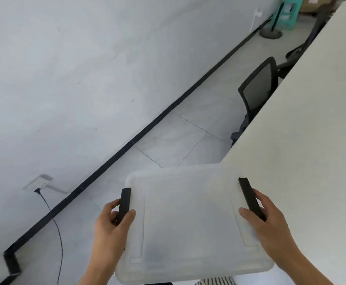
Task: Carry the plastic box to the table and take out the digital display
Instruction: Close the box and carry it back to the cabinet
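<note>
Spanning the gap between both hands, the plastic box (190, 221) is a translucent white rectangle with rounded corners, a smooth lid and a black latch at each short end. It is held in the air, its right part over the corner of the matte cream table (312, 130). The left hand (111, 227) grips the left latch; the right hand (268, 221) clasps the right one. Beyond, a black mesh-backed chair (258, 87) stands beside the table on grey floor tiles.
</note>
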Demonstrator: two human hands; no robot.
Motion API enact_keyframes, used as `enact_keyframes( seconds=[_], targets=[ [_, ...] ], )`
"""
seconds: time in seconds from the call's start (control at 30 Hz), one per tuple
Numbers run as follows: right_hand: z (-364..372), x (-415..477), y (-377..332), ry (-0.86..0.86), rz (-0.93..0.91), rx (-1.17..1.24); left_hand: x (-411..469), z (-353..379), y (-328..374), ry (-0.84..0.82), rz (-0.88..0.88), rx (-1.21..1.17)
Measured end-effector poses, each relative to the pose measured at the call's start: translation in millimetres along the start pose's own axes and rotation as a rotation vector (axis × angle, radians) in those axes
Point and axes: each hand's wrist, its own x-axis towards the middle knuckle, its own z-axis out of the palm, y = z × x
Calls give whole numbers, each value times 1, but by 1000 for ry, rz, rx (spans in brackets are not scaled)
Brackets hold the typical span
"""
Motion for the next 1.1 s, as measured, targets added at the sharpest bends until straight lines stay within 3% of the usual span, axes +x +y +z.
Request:
enact_keyframes(
  seconds=[0.27,0.43,0.83,1.1],
  targets=[
    [148,40,-76,-50,-58,31,111,-114,22,69,33,27],
    [196,68,-119,-19,-46,48,180,-144,54,45,59,24],
    [212,246,-186,183,99,74,389,-56,180,-134,131,79],
    [192,386,-286,243,51,147,511,11,301,-168,201,87]
  ],
)
